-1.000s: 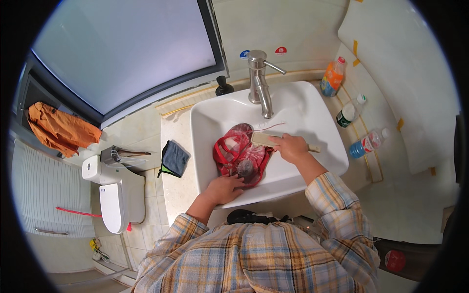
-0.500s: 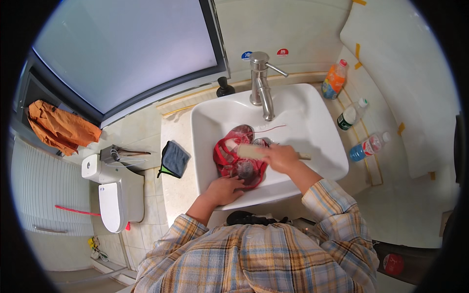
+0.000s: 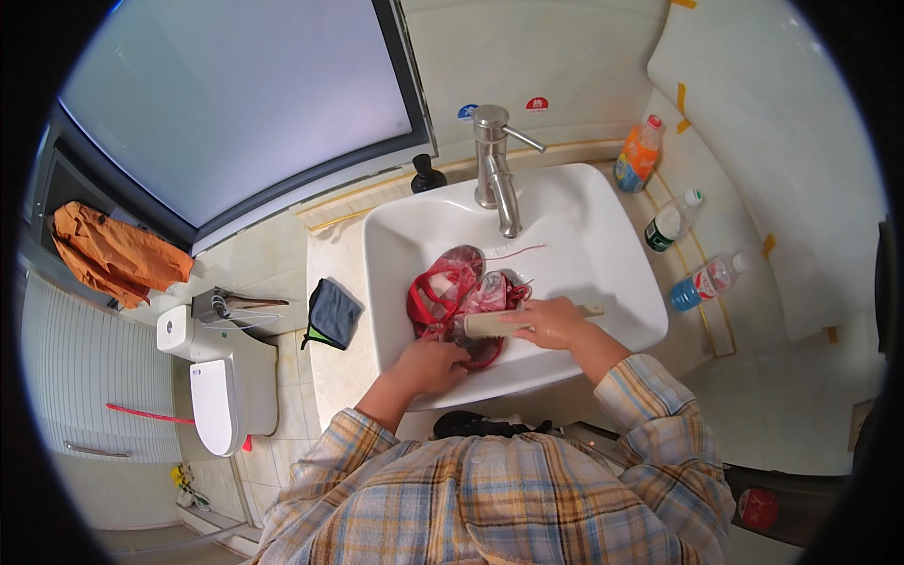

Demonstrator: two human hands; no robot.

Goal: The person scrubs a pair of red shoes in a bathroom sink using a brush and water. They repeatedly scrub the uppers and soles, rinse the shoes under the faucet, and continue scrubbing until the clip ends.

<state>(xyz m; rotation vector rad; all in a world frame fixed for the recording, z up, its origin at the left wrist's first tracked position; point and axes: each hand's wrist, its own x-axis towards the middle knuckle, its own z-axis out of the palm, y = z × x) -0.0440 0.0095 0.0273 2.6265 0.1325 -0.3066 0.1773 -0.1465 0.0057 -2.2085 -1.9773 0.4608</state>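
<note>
In the white sink lies a wet, crumpled red piece with straps; dark see-through parts and whitish foam show on it, and its exact kind I cannot make out. My right hand is closed round the handle of a cream scrubbing brush. The brush's head rests on the near part of the red piece, bristles hidden underneath. At the sink's near left, my left hand has its fingers curled on the lower edge of that piece, holding it against the basin.
A steel faucet stands at the sink's back, beside a black pump bottle. Plastic bottles, orange, green-labelled and blue, line the right ledge. A grey cloth lies on the left counter; a toilet stands beyond.
My right hand and the brush have moved nearer to me, from the middle of the red piece to its near part. My left hand's fingers have curled in more.
</note>
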